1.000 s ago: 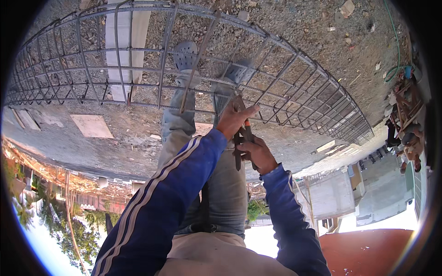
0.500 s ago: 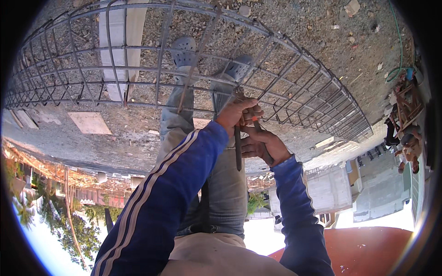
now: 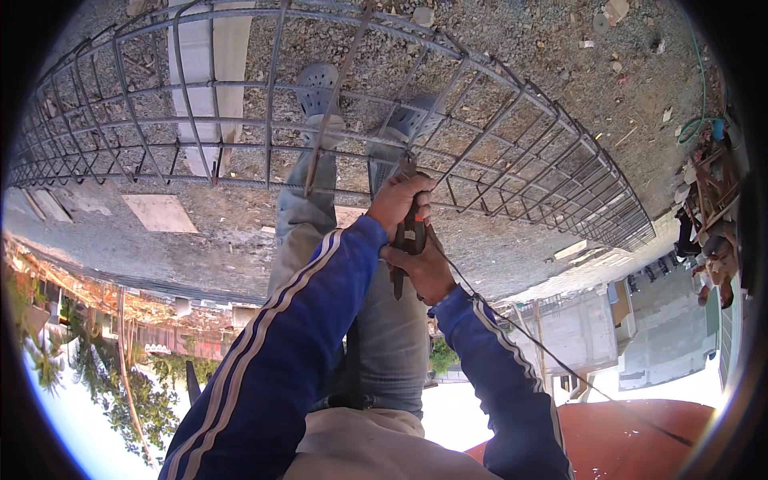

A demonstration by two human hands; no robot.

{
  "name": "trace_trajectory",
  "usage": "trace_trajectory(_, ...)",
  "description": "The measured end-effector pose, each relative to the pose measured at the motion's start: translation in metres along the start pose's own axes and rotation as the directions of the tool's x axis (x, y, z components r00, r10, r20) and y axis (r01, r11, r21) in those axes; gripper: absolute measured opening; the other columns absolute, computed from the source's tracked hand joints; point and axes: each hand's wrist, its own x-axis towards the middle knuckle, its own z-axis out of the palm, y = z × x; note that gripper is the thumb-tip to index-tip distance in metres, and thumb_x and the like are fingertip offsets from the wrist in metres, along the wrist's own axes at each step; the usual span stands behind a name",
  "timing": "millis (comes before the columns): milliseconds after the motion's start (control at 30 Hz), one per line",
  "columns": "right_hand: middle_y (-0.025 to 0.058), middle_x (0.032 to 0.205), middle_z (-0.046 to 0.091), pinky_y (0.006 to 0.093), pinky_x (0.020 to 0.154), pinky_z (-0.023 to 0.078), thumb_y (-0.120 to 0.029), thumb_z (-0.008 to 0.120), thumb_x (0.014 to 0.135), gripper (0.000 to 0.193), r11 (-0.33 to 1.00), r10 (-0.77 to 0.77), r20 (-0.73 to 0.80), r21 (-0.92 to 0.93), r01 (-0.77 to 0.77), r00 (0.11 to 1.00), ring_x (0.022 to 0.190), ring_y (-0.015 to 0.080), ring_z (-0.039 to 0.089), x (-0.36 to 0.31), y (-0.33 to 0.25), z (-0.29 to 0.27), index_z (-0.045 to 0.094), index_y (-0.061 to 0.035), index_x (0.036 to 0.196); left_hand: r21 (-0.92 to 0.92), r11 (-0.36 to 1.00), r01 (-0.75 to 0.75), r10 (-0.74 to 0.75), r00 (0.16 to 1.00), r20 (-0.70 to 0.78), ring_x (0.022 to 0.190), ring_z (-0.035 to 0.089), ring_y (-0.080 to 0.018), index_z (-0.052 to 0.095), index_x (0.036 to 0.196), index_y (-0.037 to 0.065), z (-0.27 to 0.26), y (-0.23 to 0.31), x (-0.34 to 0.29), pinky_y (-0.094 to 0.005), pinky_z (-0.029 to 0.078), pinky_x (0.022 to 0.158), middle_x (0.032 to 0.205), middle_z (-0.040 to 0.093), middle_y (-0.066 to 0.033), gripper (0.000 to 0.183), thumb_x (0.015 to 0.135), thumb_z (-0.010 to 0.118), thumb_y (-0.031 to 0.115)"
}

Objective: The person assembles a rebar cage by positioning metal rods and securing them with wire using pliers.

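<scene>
Both my hands are on a pair of dark pincer-type pliers [image 3: 410, 238] with an orange mark near the pivot. My left hand [image 3: 402, 202] is closed around the upper part, just below the jaws. Lower down, my right hand [image 3: 426, 270] grips around the handles, its fingers partly hidden behind them. The pliers' head touches or nearly touches the lower bar of a rebar cage [image 3: 272, 124], at a crossing in front of my shins. A thin dark wire [image 3: 552, 356] runs from beside my right hand to the lower right; its upper end is hidden at the hands.
The long rebar cage curves across the view in front of my legs. My clog-style shoes [image 3: 318, 88] stand on gravel beyond its bars. A pale board [image 3: 192, 88] lies under the cage at left. At far right are a person [image 3: 720, 260], lumber [image 3: 704, 180] and a green hose [image 3: 698, 96].
The plier handles, spread apart before, are now close together. My right hand has moved left toward my left hand. The long thin wire now shows across my right sleeve.
</scene>
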Motion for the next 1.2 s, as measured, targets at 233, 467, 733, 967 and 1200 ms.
trace_trajectory(233,0.0185,0.084,0.063,0.0436,0.072,0.051,-0.032,0.068,0.078,0.052,0.408,-0.104,-0.317,-0.878,-0.25,0.943,0.083,0.0358,0.066,-0.021,-0.028,-0.029,0.048,0.0034,0.11,0.041,0.967,-0.25,0.25,0.916,-0.314,0.045,0.053,-0.0149,0.056,0.08,0.003,0.029,-0.022,0.023,-0.0299,0.044,0.042,0.061,0.054,-0.0026,0.014,0.088,0.062,0.013)
trace_trajectory(467,0.0143,0.073,0.06,0.0382,0.052,0.052,-0.019,0.059,0.079,0.03,0.644,0.153,-0.185,-0.726,-0.24,0.971,0.059,0.0264,0.062,-0.022,-0.042,-0.043,0.053,0.0048,0.097,0.342,0.871,-0.353,0.492,0.613,-0.618,0.043,0.053,-0.0152,0.05,0.082,0.002,0.026,-0.048,0.057,-0.0287,0.045,0.039,0.061,0.052,-0.005,0.028,0.085,0.069,0.023)
trace_trajectory(733,0.0108,0.068,0.059,0.0371,0.05,0.049,-0.022,0.057,0.083,0.027,0.863,0.493,-0.078,-0.079,-0.499,0.866,0.057,0.0213,0.061,-0.031,-0.063,-0.028,0.057,0.0024,0.095,-0.514,0.857,-0.019,0.067,0.995,0.074,0.057,0.058,-0.0158,0.054,0.087,0.008,0.037,0.005,-0.017,-0.0362,0.056,0.062,0.062,0.05,0.0019,0.013,0.09,0.061,0.019)
trace_trajectory(967,0.016,0.089,0.058,0.0426,0.061,0.052,-0.01,0.064,0.076,0.034,-0.468,-0.399,0.107,-0.878,-0.102,0.91,0.076,0.0321,0.064,-0.034,-0.122,-0.011,0.05,0.0003,0.105,-0.636,0.759,-0.143,0.059,0.987,-0.152,0.052,0.044,-0.0119,0.044,0.074,0.012,0.075,0.015,0.015,-0.0363,0.047,0.056,0.061,0.044,0.0021,0.017,0.09,0.05,0.009)
trace_trajectory(1200,0.0194,0.082,0.06,0.0463,0.07,0.052,-0.011,0.063,0.073,0.04,0.149,-0.262,-0.151,-0.982,-0.115,0.953,0.081,0.0398,0.064,-0.038,-0.07,-0.037,0.049,0.0014,0.108,-0.125,0.975,-0.186,0.131,0.924,-0.358,0.056,0.053,-0.0167,0.049,0.075,0.006,0.071,-0.002,0.0,-0.0361,0.047,0.054,0.061,0.048,-0.0015,0.02,0.085,0.061,0.018)
